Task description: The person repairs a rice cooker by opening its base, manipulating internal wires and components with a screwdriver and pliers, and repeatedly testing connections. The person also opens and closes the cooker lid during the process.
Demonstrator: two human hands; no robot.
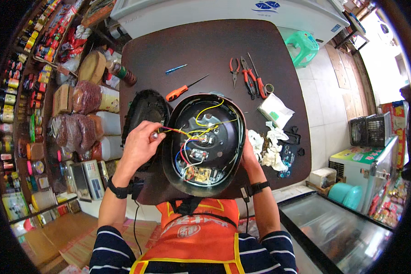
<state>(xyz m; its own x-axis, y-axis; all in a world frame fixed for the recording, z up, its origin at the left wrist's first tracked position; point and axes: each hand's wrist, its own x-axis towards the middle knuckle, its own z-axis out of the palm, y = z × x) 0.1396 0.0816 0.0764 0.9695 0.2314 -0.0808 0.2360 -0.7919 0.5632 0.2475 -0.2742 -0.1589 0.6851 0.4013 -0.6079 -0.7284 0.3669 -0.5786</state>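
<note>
An opened black oval appliance housing (239, 137), likely a rice cooker turned bottom up, stands on the dark table in front of me. Inside are a circuit board (200, 174), a metal centre, and yellow, red, blue and white wires. My left hand (141, 142) is closed in a pinch on the ends of red and yellow wires (172, 129), which stretch over the left rim. Against the housing's right wall my right hand (248, 153) grips the side, its fingers partly hidden. A black oval cover (144, 109) lies left of the housing, partly behind my left hand.
Beyond the housing lie an orange screwdriver (177, 93), a small blue screwdriver (176, 69), red-handled pliers (234, 71) and more tools (250, 82). Crumpled tissue (274, 148), a white packet (276, 111) and dark parts (287, 157) sit on the right. A white freezer (192, 11) borders the table's far edge.
</note>
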